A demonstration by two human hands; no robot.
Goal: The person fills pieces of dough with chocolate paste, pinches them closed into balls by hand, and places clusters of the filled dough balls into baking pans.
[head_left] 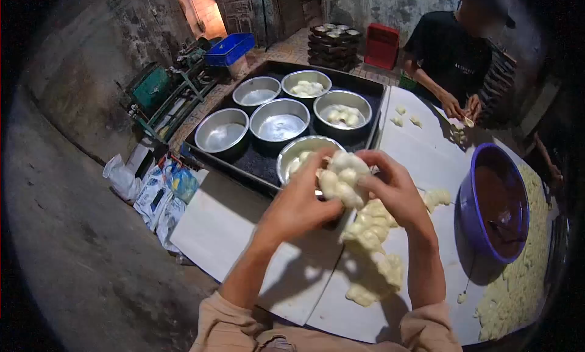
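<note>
Between both hands, above the nearest pan, is a clump of pale dough pieces [344, 180]. My left hand [303, 197] is wrapped round its left side, and my right hand [395, 184] grips its right side with thumb and fingers. Just behind the clump sits a round metal pan [286, 160], partly hidden by my left hand, with some dough showing in it. Below my right hand, a heap of dough pieces [372, 225] lies on the white table [231, 230].
A black tray [241, 169] holds several round pans, two with dough. At right stands a purple basin [469, 212] of brown filling, beside many spread dough pieces [518, 291]. Across the table, a person in black [454, 53] handles a small dough piece. Bags [161, 190] lie at left.
</note>
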